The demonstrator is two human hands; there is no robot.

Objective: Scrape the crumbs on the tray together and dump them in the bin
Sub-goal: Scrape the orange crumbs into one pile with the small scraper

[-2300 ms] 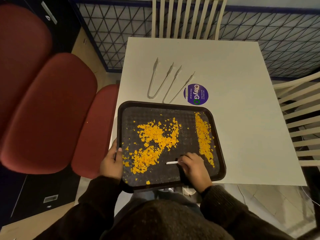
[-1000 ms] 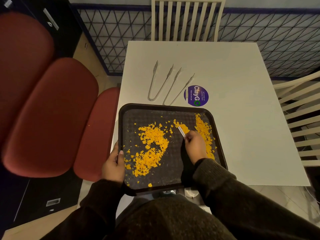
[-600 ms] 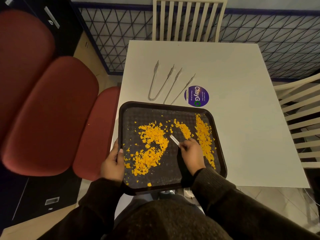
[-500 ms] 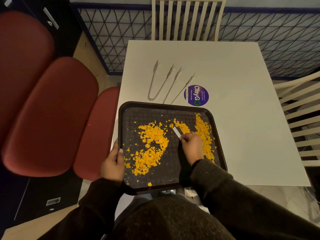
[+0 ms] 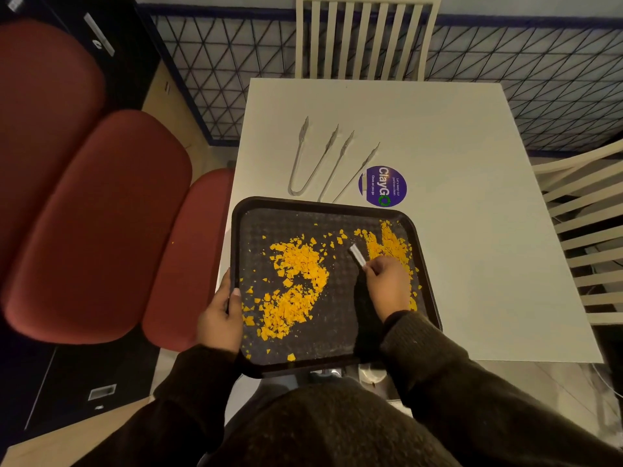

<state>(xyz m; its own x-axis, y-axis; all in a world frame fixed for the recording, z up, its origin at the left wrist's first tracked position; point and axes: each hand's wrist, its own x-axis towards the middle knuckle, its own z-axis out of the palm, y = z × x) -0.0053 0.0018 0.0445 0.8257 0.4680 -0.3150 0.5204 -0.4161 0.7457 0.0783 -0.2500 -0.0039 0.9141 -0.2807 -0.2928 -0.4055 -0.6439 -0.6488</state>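
A dark tray (image 5: 323, 205) lies at the near edge of a white table, overhanging it toward me. Orange crumbs cover it: a big curved patch (image 5: 296, 281) left of centre and a narrower band (image 5: 391, 247) along the right side. My left hand (image 5: 220, 315) grips the tray's left rim, thumb on top. My right hand (image 5: 387, 286) is over the tray's right half, pinching a small white flat scraper (image 5: 357, 255) whose edge sits just left of the right band. No bin is in view.
Two metal tongs (image 5: 303, 160) (image 5: 350, 166) and a round purple sticker (image 5: 382, 186) lie on the white table (image 5: 472, 197) beyond the tray. Red padded seats (image 5: 101, 214) stand at left, white slatted chairs at the far side (image 5: 364, 35) and right (image 5: 590, 230).
My right hand has carried the scraper up and to the right, pushing a strip of crumbs from the tray's middle against the right band. My left hand has stayed on the rim.
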